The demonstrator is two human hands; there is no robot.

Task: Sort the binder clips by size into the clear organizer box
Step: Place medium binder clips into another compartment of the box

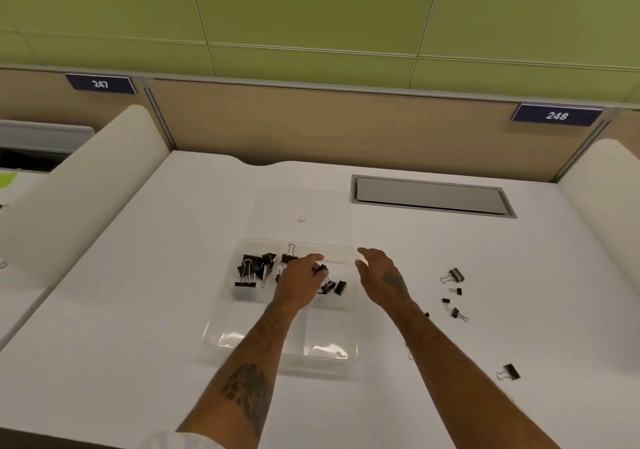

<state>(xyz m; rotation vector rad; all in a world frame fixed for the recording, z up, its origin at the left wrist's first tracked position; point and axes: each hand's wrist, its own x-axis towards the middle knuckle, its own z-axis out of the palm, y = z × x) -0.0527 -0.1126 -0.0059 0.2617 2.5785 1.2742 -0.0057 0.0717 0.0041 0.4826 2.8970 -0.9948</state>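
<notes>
The clear organizer box (pixel 221 338) lies open in the middle of the white desk, its lid (pixel 301 206) folded back. Large black binder clips (pixel 251 268) fill the far left compartment. Small clips (pixel 334 287) lie in the far right one. My left hand (pixel 299 280) hovers over the far middle of the box, fingers pinched on a small black binder clip (pixel 322 268). My right hand (pixel 379 272) is held open and empty beside the box's right edge. Loose clips lie on the desk to the right: a medium one (pixel 455 274), several small ones (pixel 453 301) and another medium one (pixel 509 371).
A grey cable hatch (pixel 431 196) is set into the desk at the back right. Padded white dividers (pixel 79 192) flank the desk on both sides, and a tan partition stands behind. The near compartments of the box hold nothing visible.
</notes>
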